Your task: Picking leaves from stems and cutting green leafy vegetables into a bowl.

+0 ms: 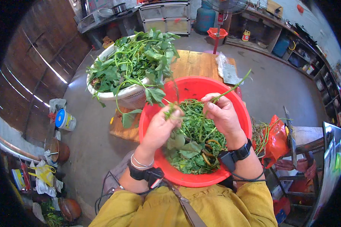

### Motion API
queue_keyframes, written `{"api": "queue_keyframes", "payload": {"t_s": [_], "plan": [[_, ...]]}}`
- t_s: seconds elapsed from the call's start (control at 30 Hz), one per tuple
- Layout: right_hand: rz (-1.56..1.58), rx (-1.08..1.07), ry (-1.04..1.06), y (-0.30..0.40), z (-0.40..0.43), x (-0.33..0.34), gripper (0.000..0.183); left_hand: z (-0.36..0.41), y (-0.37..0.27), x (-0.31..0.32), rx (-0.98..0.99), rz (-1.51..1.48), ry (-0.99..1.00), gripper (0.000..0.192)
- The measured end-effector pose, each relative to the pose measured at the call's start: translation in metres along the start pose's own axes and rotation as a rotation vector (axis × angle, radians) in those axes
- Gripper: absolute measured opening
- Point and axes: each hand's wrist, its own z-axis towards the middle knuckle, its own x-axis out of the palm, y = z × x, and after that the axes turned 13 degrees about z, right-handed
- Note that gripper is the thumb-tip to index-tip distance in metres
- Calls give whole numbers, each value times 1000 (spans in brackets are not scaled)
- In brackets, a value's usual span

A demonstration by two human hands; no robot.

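Note:
Over a large red plastic basin (194, 181), both of my hands hold greens. My left hand (166, 122), slightly blurred, is shut on a bunch of leafy stems (170, 112). Between the thumb and fingers of my right hand (221, 113) is a long green stem (234, 87) that points up and to the right. Chopped or torn greens (199, 161) fill the bottom of the basin, with whole leaves and some brownish curved pieces among them. Behind my left hand stands a white plastic basket (125, 98) heaped with leafy vines (136, 62), some hanging over its rim.
Basket and basin rest on a wooden table (193, 63), where a cleaver blade (230, 74) lies by a plastic bag. At right are a red plastic bag (275, 142) and loose stems. A lidded bucket (65, 119) stands on the floor at left, a fan (220, 20) beyond the table.

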Motion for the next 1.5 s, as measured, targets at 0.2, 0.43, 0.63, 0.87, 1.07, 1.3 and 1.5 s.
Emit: {"api": "queue_keyframes", "payload": {"t_s": [0.2,0.43,0.63,0.87,1.07,1.3,1.5], "plan": [[107,-16,17,-5,-1,-4,15,-7,-12,18,121,436,208,26],[-130,-4,-73,1,8,-1,28,-10,-14,-5,35,214,-71,19],[-918,48,88,-6,9,-21,28,-7,-26,-27,56,-275,-259,26],[-721,199,170,-9,7,-16,11,-7,-35,-26,46,-396,-352,28],[17,181,106,7,3,-10,13,-9,-26,-24,84,-209,-54,32],[527,-70,-25,12,7,-21,14,-5,-4,-1,87,462,300,27],[541,-182,-168,13,11,-30,18,1,8,-19,149,820,-37,19]]}}
